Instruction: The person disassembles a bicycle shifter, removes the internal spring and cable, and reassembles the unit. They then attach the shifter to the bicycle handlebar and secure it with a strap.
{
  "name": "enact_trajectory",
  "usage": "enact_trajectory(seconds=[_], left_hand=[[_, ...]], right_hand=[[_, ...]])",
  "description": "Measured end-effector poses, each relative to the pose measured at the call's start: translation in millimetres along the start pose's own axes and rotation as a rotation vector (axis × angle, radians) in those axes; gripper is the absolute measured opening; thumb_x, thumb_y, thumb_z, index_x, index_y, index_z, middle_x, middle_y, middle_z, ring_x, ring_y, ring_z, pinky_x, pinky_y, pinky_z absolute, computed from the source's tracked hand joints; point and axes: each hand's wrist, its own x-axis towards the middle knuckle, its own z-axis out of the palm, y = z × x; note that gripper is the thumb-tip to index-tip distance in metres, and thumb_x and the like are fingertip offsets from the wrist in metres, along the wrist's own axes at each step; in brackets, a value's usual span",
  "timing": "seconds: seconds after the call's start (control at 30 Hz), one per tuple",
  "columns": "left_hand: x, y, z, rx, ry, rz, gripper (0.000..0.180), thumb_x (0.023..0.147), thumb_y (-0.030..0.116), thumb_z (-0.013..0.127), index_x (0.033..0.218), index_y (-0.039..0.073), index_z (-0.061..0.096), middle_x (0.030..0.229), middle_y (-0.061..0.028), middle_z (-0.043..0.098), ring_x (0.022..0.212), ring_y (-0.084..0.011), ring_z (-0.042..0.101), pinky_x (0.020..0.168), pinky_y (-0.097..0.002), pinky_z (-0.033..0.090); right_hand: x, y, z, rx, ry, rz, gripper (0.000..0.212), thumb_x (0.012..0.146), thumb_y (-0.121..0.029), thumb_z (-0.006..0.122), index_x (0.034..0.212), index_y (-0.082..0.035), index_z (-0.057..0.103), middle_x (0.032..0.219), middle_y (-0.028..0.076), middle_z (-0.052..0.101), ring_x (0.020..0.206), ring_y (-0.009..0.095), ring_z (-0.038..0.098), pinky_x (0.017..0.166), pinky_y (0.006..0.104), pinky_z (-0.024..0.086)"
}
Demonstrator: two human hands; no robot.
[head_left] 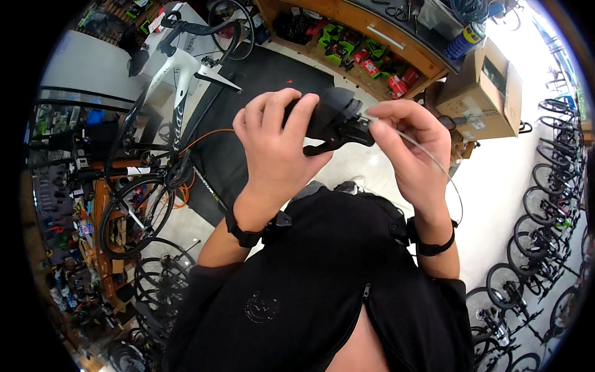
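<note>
My left hand (273, 139) is wrapped round a black bicycle brake-shift lever (338, 106), held up before my chest with its rubber hood to the far side. At the lever's right end, my right hand (416, 146) pinches a thin grey cable (439, 162) between thumb and forefinger. From those fingers the cable curves down past my right wrist. The fingertips sit close against the lever's end; whether the cable goes inside it cannot be made out. An orange cable housing (214, 131) runs from behind my left hand toward the bicycle at the left.
A white and black road bicycle (183, 71) stands at the left, over a black floor mat (263, 74). Beyond are a wooden workbench (396, 38), a spray can (465, 40) and a cardboard box (474, 93). Rows of bicycles (539, 204) line the right side.
</note>
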Motion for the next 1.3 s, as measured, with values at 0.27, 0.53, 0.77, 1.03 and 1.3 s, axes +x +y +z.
enact_trajectory(seconds=[0.27, 0.53, 0.77, 1.03, 1.3], left_hand=[[-1, 14, 31, 0.146, 0.219, 0.045, 0.066, 0.057, 0.024, 0.082, 0.120, 0.015, 0.063, 0.121, -0.0026, 0.055, 0.116, -0.0252, 0.049, 0.089, -0.0447, 0.030], [-1, 15, 49, 0.170, 0.363, -0.101, 0.034, 0.080, 0.012, 0.062, 0.114, 0.017, 0.064, 0.117, -0.0024, 0.057, 0.112, -0.0218, 0.051, 0.082, -0.0429, 0.030], [-13, -21, 51, 0.041, 0.286, -0.180, 0.067, 0.057, 0.022, 0.084, 0.119, 0.015, 0.060, 0.121, -0.0046, 0.051, 0.116, -0.0258, 0.046, 0.087, -0.0458, 0.029], [-3, -60, 44, -0.358, 0.099, -0.230, 0.068, 0.059, 0.025, 0.087, 0.115, 0.002, 0.056, 0.112, -0.0131, 0.055, 0.109, -0.0326, 0.050, 0.091, -0.0449, 0.040], [14, -127, 50, -1.165, -0.037, -0.320, 0.060, 0.075, -0.001, 0.080, 0.128, 0.004, 0.054, 0.114, -0.0029, 0.059, 0.104, -0.0121, 0.058, 0.091, -0.0292, 0.048]], right_hand=[[-5, 20, -7, 0.165, 0.269, -0.097, 0.011, 0.091, -0.001, 0.066, 0.099, 0.003, 0.060, 0.090, 0.004, 0.061, 0.071, 0.008, 0.052, 0.064, 0.0211, 0.042], [-3, 15, -5, 0.314, 0.258, -0.089, 0.004, 0.098, -0.002, 0.057, 0.101, -0.003, 0.055, 0.084, 0.003, 0.056, 0.063, 0.008, 0.044, 0.057, 0.0246, 0.038], [20, 3, 7, 0.156, 0.212, -0.094, 0.002, 0.097, -0.003, 0.058, 0.096, -0.002, 0.057, 0.088, 0.005, 0.060, 0.067, 0.010, 0.052, 0.063, 0.0255, 0.045], [37, 23, 51, 0.000, 0.006, -0.042, 0.064, 0.071, -0.003, 0.085, 0.125, 0.000, 0.052, 0.112, 0.006, 0.057, 0.093, 0.011, 0.055, 0.077, 0.0228, 0.047], [-42, -50, 56, -0.107, -0.986, 0.146, 0.050, 0.086, -0.016, 0.075, 0.126, 0.005, 0.052, 0.108, 0.019, 0.060, 0.093, 0.030, 0.064, 0.083, 0.0379, 0.053]])
